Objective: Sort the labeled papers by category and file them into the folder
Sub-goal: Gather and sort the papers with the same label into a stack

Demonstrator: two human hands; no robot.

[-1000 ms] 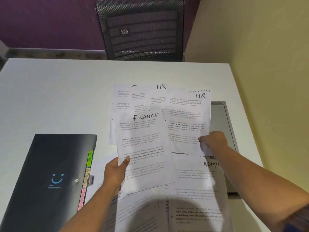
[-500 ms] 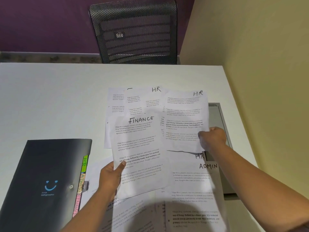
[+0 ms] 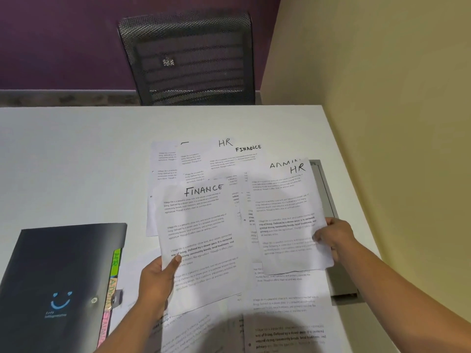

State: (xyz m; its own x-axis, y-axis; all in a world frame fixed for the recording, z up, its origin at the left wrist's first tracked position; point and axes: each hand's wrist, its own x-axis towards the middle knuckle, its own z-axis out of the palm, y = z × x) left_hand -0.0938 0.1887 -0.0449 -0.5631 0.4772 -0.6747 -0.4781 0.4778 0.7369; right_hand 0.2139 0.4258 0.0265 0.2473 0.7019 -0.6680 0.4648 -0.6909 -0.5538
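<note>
While the left hand (image 3: 155, 278) pinches a white printed sheet headed FINANCE (image 3: 201, 240) and the right hand (image 3: 334, 238) grips one headed HR (image 3: 285, 217), sorting seems underway; next, each likely needs its matching tab in the closed black plastic folder (image 3: 58, 284) left of the left hand.

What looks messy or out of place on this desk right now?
The loose papers on the table lie fanned and overlapping, with HR, FINANCE and ADMIN headings mixed together. The folder is shut. Nothing looks torn or spilled.
</note>
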